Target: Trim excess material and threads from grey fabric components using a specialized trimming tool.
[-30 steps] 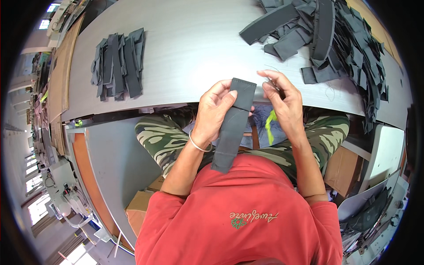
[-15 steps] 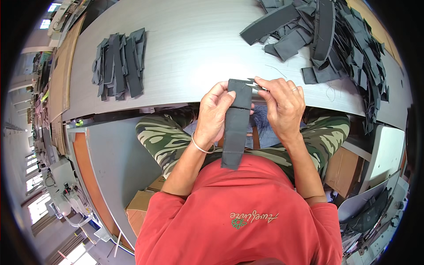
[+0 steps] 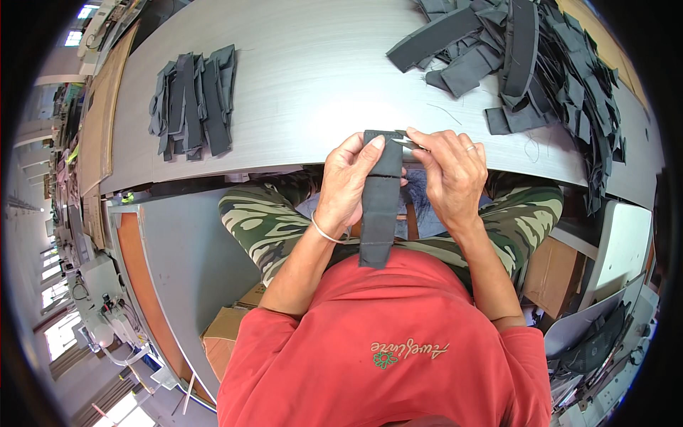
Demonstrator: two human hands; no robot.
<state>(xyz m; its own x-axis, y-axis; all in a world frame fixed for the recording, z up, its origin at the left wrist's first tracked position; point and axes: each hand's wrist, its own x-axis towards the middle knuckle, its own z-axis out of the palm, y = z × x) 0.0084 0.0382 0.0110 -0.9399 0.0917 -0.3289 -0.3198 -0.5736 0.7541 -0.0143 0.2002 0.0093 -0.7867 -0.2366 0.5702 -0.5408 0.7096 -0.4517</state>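
Observation:
A dark grey fabric strip hangs from my left hand, gripped between the thumb in front and the fingers behind. Its lower end lies against my red shirt, and a stitched seam crosses its upper end. My right hand is closed on small metal thread snips, mostly covered by the fingers. Their blades reach the strip's upper right corner. Whether they touch a thread there is too small to see.
Beyond my hands stretches a pale table. A small stack of grey strips lies on its left, and a large heap of similar strips on its right, partly over the front edge. Loose threads lie between. A cardboard box stands below right.
My left thumb has slid up toward the strip's top end, and the strip has shifted slightly. The snips have moved a little left, closer to its corner. Both piles are unchanged.

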